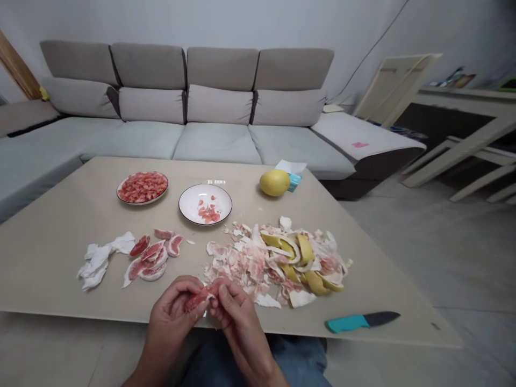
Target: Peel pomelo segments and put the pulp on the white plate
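Observation:
Above the table's front edge, my left hand (177,309) is closed around a red pomelo segment (197,298). My right hand (236,306) pinches the same segment at its right end, thumb and fingers pressed together. Just beyond my left hand lie several pomelo segments (151,260) with pale membrane on them. To the right of my hands spreads a heap of peeled membrane and yellow rind (258,263). A white plate (189,201) with a few bits of red pulp stands farther back. Another plate at the back left is piled with red pulp (144,186).
A whole yellow pomelo (274,183) sits at the back right against a blue tissue pack (295,181). A knife (363,321) with a turquoise handle lies near the front right edge. Crumpled white tissue (97,263) is at the left. A grey sofa (217,142) stands behind the table.

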{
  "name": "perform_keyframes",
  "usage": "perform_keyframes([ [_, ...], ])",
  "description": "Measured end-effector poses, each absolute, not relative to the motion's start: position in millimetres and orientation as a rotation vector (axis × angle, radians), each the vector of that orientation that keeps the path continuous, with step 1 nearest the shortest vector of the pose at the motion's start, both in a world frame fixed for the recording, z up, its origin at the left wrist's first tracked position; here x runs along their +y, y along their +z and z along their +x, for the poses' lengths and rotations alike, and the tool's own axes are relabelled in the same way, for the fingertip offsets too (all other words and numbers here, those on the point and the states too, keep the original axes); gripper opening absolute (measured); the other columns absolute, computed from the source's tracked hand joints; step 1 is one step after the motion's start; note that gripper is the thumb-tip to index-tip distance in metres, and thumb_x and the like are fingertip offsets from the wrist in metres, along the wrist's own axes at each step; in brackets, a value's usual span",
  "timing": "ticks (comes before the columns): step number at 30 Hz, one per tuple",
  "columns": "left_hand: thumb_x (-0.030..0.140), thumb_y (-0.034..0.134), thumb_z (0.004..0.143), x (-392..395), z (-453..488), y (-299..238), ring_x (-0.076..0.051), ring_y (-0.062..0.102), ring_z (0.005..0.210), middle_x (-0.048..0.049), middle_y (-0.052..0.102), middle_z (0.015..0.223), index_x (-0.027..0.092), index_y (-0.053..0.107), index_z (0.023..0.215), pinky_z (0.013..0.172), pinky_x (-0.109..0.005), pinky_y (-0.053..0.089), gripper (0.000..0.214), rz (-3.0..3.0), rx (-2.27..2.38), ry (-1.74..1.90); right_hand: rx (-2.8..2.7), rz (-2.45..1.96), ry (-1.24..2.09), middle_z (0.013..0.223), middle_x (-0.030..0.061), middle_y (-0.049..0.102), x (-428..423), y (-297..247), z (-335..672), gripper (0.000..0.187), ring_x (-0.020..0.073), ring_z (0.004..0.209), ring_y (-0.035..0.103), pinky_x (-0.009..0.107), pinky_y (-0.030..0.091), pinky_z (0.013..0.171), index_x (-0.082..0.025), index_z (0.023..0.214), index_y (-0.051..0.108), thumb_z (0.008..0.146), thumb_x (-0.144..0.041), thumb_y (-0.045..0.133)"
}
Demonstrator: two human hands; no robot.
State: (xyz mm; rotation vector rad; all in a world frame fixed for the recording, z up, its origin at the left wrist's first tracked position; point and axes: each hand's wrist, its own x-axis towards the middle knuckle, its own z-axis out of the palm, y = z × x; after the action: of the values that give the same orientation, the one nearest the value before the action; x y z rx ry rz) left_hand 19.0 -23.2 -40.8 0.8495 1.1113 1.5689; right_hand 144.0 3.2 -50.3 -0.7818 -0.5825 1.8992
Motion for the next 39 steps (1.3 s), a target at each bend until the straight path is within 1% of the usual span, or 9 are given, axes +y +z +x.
perform_keyframes([
  [4, 0.015, 0.078, 0.07, -26.7, 19.9, -40.1, -0.016, 0.063, 0.083, -0.0019, 0.061, 0.085, 0.02, 0.068, 0.076, 0.075, -0.021, 0.055, 0.013, 0.857, 1.128, 1.595, -0.575, -0.775, 1.894, 0.071, -0.0004, 0.062, 1.9, -49.3, 143.1, 0.029, 0.0094, 0.062, 0.056, 0.019, 0.049, 0.061, -0.017, 0.082, 0.07, 0.073, -0.042, 0.08],
  [6, 0.013, 0.076, 0.072, -29.0, 18.9, -38.2, -0.017, 0.062, 0.086, -0.0029, 0.061, 0.087, 0.021, 0.069, 0.077, 0.076, -0.021, 0.055, 0.011, 0.977, 1.167, 1.608, -0.691, -0.811, 1.841, 0.072, -0.0001, 0.064, 3.1, -48.3, 146.0, 0.028, 0.0105, 0.063, 0.059, 0.021, 0.051, 0.062, -0.018, 0.086, 0.07, 0.074, -0.042, 0.078],
  [9, 0.011, 0.071, 0.076, -30.9, 16.5, -34.0, -0.019, 0.062, 0.089, -0.005, 0.061, 0.091, 0.022, 0.07, 0.082, 0.076, -0.023, 0.055, 0.013, 1.177, 1.217, 1.557, -0.892, -0.834, 1.775, 0.075, -0.0005, 0.067, 6.2, -44.8, 153.4, 0.029, 0.012, 0.063, 0.061, 0.023, 0.052, 0.062, -0.021, 0.09, 0.07, 0.071, -0.04, 0.081],
  [13, 0.009, 0.07, 0.077, -29.8, 13.8, -31.3, -0.019, 0.062, 0.09, -0.0051, 0.061, 0.092, 0.024, 0.07, 0.083, 0.075, -0.022, 0.055, 0.016, 1.237, 1.233, 1.506, -1.004, -0.857, 1.736, 0.075, 0.0005, 0.068, 8.3, -41.3, 159.5, 0.023, 0.0132, 0.065, 0.061, 0.024, 0.053, 0.063, -0.021, 0.085, 0.073, 0.072, -0.039, 0.08],
  [16, 0.006, 0.069, 0.076, -29.5, 13.3, -33.5, -0.018, 0.062, 0.09, -0.0049, 0.061, 0.093, 0.023, 0.068, 0.083, 0.078, -0.023, 0.055, 0.019, 1.22, 1.202, 1.511, -0.922, -0.864, 1.78, 0.07, 0.0006, 0.068, 7.2, -43.7, 157.3, 0.025, 0.012, 0.061, 0.061, 0.023, 0.052, 0.062, -0.019, 0.085, 0.074, 0.075, -0.042, 0.077],
  [21, 0.002, 0.066, 0.076, -30.8, 16.2, -38.2, -0.017, 0.063, 0.089, -0.0046, 0.062, 0.092, 0.022, 0.067, 0.083, 0.078, -0.023, 0.055, 0.021, 1.236, 1.144, 1.59, -0.634, -0.786, 1.885, 0.066, 0.0002, 0.066, 3.9, -47.8, 148.3, 0.03, 0.0076, 0.057, 0.057, 0.017, 0.049, 0.057, -0.015, 0.082, 0.074, 0.07, -0.041, 0.082],
  [26, 0.002, 0.066, 0.076, -31.1, 19.4, -39.7, -0.015, 0.063, 0.086, -0.0034, 0.062, 0.09, 0.022, 0.067, 0.083, 0.077, -0.021, 0.055, 0.022, 1.236, 1.126, 1.635, -0.445, -0.71, 1.963, 0.066, 0.0, 0.063, 0.9, -48.3, 143.3, 0.027, 0.0049, 0.057, 0.053, 0.013, 0.048, 0.055, -0.012, 0.078, 0.074, 0.071, -0.037, 0.083],
  [33, 0.007, 0.071, 0.074, -30.2, 16.9, -41.7, -0.013, 0.063, 0.078, -0.0026, 0.061, 0.084, 0.019, 0.064, 0.077, 0.072, -0.02, 0.054, 0.014, 1.053, 1.063, 1.614, -0.314, -0.696, 1.962, 0.067, -0.001, 0.062, 1.6, -51.0, 143.6, 0.028, 0.0031, 0.055, 0.052, 0.01, 0.047, 0.051, -0.012, 0.075, 0.073, 0.066, -0.034, 0.086],
  [39, 0.014, 0.075, 0.074, -27.0, 11.3, -44.3, -0.011, 0.059, 0.07, -0.001, 0.057, 0.084, 0.018, 0.061, 0.075, 0.066, -0.019, 0.051, 0.015, 0.909, 0.993, 1.519, -0.376, -0.707, 2.022, 0.066, -0.0013, 0.06, 6.3, -52.9, 147.7, 0.031, 0.0035, 0.052, 0.052, 0.012, 0.049, 0.049, -0.012, 0.077, 0.071, 0.069, -0.04, 0.084],
])
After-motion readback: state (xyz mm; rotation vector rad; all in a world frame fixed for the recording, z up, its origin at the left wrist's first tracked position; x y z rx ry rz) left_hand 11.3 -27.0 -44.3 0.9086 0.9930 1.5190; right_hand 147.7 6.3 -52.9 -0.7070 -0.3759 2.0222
